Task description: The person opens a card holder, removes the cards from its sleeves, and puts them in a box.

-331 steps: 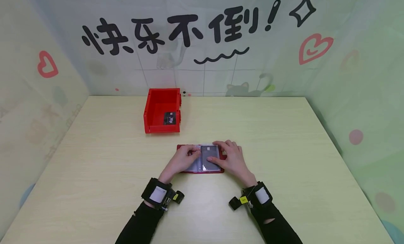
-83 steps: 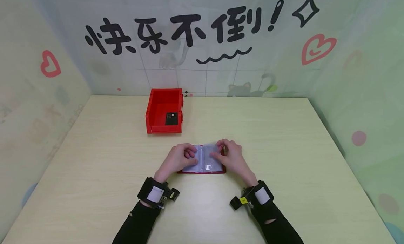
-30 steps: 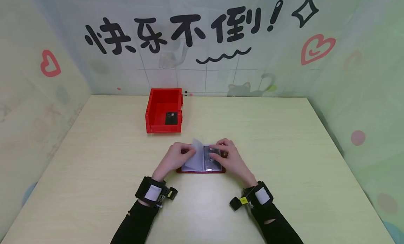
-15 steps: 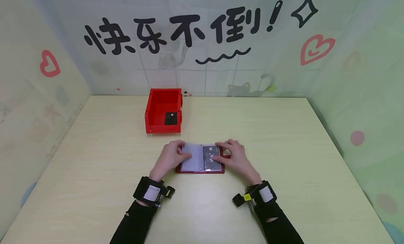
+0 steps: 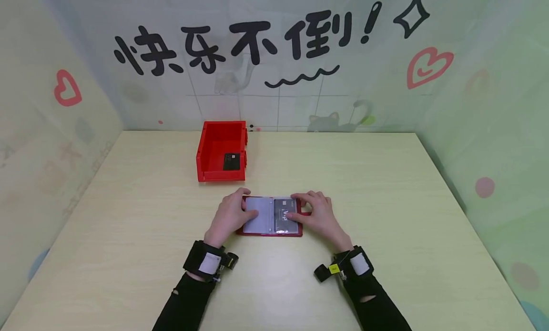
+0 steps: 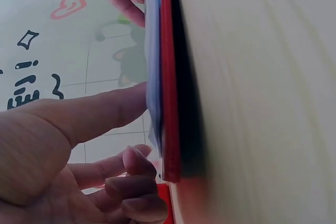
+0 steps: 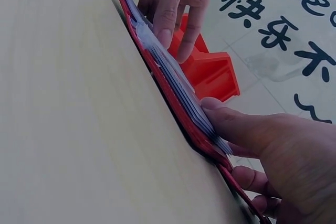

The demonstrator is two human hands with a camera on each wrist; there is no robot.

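A red card holder (image 5: 269,235) lies open on the table in the head view, with clear sleeve pages inside. Its right-hand page holds a dark card (image 5: 280,226) marked with light lettering; the left-hand sleeve page (image 5: 262,224) looks pale. My left hand (image 5: 229,216) presses that pale page with a straight thumb (image 6: 113,111), while its other fingers curl loosely by the edge, holding nothing. On the other side, my right hand (image 5: 321,221) grips the holder's right edge, thumb (image 7: 231,121) on the sleeves and fingertips at the cover. Its fingers partly hide the upper right corner.
A red plastic bin (image 5: 216,175) stands behind the card holder, to the left. Inside lies a black card (image 5: 231,162) near its front right corner. Pale wood tabletop (image 5: 386,202) surrounds these, with printed fabric walls at the back and sides.
The bin's visible black card face lost its lettering after 11 s ago. Since 2.8 s ago, a sleeve page turned leftward, exposing the lettered card; my left hand shifted left.
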